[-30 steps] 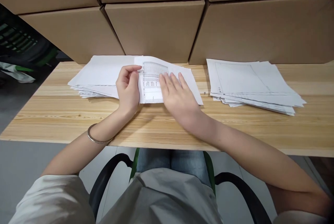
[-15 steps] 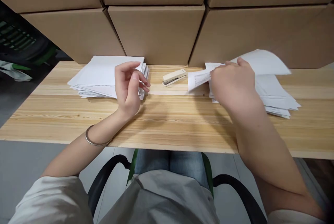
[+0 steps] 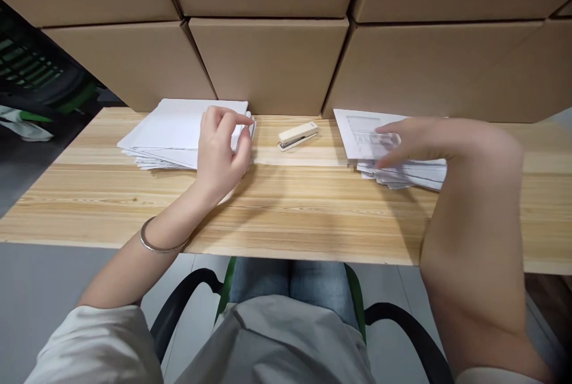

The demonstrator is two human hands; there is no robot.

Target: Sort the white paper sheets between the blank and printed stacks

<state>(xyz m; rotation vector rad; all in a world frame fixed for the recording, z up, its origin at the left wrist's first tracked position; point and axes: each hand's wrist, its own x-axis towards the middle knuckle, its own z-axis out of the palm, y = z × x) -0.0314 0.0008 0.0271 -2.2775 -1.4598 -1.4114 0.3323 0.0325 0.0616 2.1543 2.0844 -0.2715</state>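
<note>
A neat stack of white paper lies on the left of the wooden table. Over its right edge is my left hand, its fingers curled but apart, with nothing in them. A cream stapler rests between the two stacks. On the right, a printed sheet tops a looser pile of papers. My right hand reaches in from the right over this sheet, thumb and fingers spread and blurred, holding nothing that shows. Whether its fingertips touch the sheet is unclear.
Large cardboard boxes are stacked along the back edge of the wooden table. Chair armrests flank my lap below the front edge. Dark green-and-black items stand beyond the table at the left.
My right hand has let go of the curled sheets and turned palm down; the papers now lie flatter, printed side up. My left hand has turned slightly, its back now showing.
</note>
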